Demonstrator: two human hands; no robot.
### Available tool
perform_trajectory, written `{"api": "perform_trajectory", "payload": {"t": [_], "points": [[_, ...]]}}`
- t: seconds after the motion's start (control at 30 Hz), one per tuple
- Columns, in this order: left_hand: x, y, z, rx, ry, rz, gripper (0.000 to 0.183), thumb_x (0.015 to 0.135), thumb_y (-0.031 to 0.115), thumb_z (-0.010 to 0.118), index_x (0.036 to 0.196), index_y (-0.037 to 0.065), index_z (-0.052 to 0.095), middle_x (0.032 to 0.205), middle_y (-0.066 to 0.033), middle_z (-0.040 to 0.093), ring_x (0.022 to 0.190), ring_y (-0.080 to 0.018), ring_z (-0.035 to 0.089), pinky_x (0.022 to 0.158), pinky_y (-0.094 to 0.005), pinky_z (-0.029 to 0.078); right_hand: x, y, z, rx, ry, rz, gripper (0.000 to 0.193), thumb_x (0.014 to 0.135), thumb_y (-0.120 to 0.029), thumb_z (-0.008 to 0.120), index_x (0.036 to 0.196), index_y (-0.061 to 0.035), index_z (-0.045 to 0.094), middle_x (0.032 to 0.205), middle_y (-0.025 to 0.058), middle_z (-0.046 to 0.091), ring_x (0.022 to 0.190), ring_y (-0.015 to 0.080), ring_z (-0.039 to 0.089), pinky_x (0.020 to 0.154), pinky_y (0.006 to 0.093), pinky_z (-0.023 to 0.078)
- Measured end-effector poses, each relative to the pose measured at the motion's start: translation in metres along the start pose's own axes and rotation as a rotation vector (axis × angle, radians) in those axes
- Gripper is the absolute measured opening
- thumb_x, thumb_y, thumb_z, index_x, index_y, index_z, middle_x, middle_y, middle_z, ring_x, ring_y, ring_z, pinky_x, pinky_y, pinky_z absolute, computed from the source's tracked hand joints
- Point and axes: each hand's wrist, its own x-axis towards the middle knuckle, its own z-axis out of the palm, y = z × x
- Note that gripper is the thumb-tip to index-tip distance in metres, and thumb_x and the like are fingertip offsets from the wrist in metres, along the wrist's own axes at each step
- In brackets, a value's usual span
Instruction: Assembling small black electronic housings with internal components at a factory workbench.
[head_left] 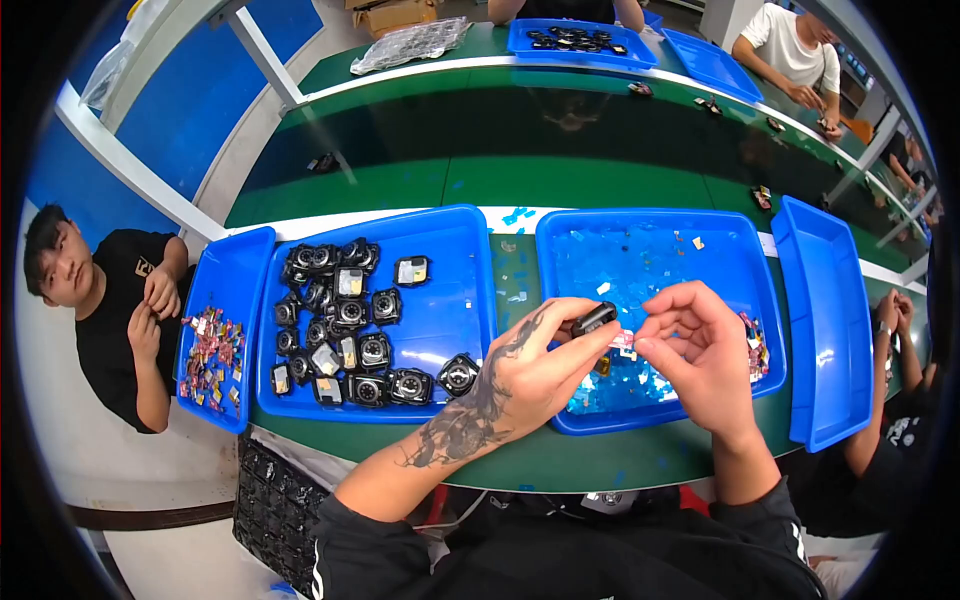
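My left hand (540, 365) is closed around a black watch case (594, 318), held on edge above the right-hand blue tray (660, 222). Just below the case shows a small pink-and-white part (623, 341). The thumb and forefinger of my right hand (708, 355) pinch at the part's right side; its other fingers are curled. Whether the part is joined to the case cannot be made out. Bits of blue film (600, 270) litter this tray, and small pink and gold parts (757, 350) are heaped at its right side, partly behind my right hand.
At left, a blue tray (455, 225) holds several black watch cases (351, 312). Beyond it, a narrower tray (255, 250) carries small colourful parts (212, 355). Another blue tray (828, 330) stands tilted at right. A green conveyor (350, 190) runs behind; co-workers sit around.
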Motion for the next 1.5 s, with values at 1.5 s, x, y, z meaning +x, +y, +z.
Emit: {"api": "perform_trajectory", "payload": {"t": [1.5], "points": [[0.0,0.013,-0.021,-0.313,0.119,-0.459,0.038,0.085,-0.005,0.063,0.122,0.002,0.056,0.121,-0.0199,0.059,0.103,-0.0214,0.065,0.081,-0.0299,0.057,0.055,-0.001,0.009,-0.539,-0.016,-0.233,0.048,0.082,0.008,0.06,0.126,-0.0059,0.046,0.081,0.0128,0.062,0.076,0.0233,0.067,0.066,0.0344,0.052]]}}
